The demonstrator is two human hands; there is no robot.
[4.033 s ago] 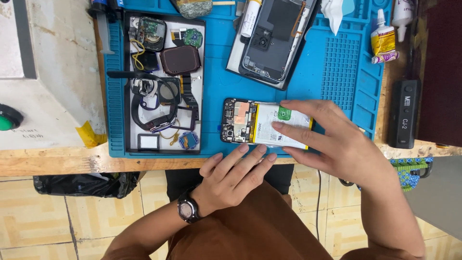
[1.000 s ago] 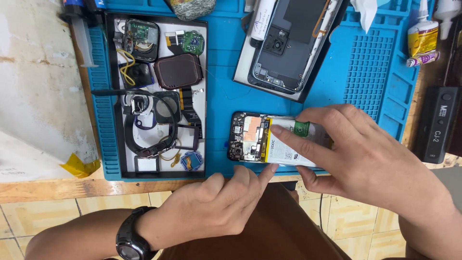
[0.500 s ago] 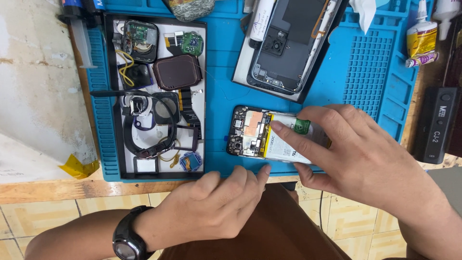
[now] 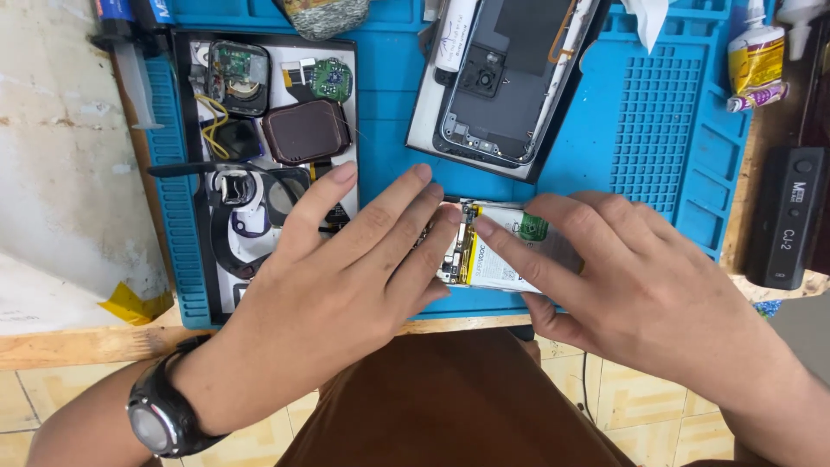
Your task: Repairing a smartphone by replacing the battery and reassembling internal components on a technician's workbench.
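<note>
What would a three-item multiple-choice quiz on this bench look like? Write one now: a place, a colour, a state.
1. Where does the opened phone lie?
A. On the floor tiles
B. On the blue mat, near its front edge
C. Inside the white parts tray

2. What colour is the wristwatch on the left hand?
A. Black
B. Red
C. Yellow

3. How is the opened phone being handled?
A. Lifted high off the bench
B. Lying untouched
C. Lying flat under both hands

Answers: 1 B, it rests on the blue mat by the front edge, right of the white parts tray. 2 A, strap and case are black. 3 C, the left hand and the right hand both lay their fingers on it.
</note>
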